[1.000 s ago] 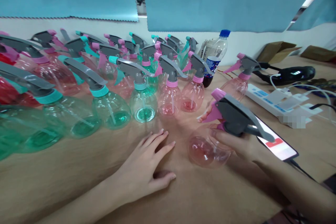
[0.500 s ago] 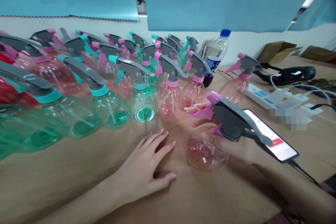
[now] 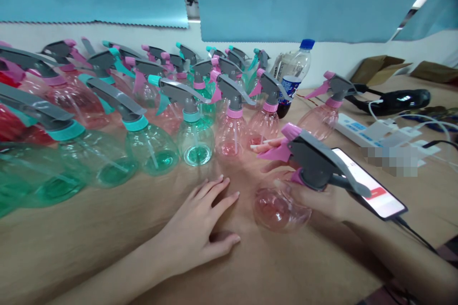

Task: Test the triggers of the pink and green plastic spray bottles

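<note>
My left hand [image 3: 203, 221] lies on the wooden tabletop [image 3: 261, 271], fingers spread and holding nothing. Beside its fingertips, my right hand [image 3: 313, 200] is closed round a spray bottle [image 3: 275, 209] of clear pink plastic. That bottle is tilted; its grey head has a pink nozzle and pink trigger. My thumb lies across its near side by the neck, while the fingers are partly hidden behind it. Just beyond my hands stand a clear green bottle [image 3: 196, 145] with a turquoise collar and a pink bottle [image 3: 231, 136] with a pink collar.
Several more green and pink spray bottles crowd the table's left and back. A soda bottle [image 3: 295, 74] with a blue cap stands near the wall. At right are a lone pink spray bottle [image 3: 322, 116], a lit phone [image 3: 386, 200] on a cable and a white power strip [image 3: 358, 131].
</note>
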The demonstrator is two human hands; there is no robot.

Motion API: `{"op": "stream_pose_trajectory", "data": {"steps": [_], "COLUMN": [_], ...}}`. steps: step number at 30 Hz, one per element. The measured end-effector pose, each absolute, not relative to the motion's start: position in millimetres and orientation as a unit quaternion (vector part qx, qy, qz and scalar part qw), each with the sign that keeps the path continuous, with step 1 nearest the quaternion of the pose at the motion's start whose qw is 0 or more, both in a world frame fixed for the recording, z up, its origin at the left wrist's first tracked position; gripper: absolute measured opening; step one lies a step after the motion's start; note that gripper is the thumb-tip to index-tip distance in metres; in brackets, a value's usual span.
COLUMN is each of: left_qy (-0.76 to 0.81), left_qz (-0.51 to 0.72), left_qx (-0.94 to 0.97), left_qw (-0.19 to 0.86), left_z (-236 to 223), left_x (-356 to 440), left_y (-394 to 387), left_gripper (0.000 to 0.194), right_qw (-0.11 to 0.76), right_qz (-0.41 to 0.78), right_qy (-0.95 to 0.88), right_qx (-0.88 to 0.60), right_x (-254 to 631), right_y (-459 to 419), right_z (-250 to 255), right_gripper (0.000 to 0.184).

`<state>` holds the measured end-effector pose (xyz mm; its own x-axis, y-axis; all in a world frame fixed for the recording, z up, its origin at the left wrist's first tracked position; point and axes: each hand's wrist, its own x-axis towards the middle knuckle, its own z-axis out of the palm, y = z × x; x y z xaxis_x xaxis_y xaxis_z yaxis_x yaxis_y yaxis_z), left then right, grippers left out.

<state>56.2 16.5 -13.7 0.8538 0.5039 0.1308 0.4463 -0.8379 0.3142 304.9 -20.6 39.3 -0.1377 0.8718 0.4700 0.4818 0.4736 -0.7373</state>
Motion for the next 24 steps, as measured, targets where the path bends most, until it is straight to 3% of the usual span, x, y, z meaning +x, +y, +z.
{"op": "stream_pose_trajectory", "data": {"steps": [24], "left_qy": [0.25], "left_qz": [0.1], "left_qx": [0.953], "left_qw": [0.136], "left_z": [-13.3], "left_x": [56.6], "left_y": [15.9], "left_gripper": [0.061], "right_qw": [0.459], "right_qz": [0.261], "right_qy": [-0.693], "right_qx": [-0.49], "right_x": [302.5], "right_y": [-26.2], "right_z": [45.1], "right_gripper": [0.01]}}
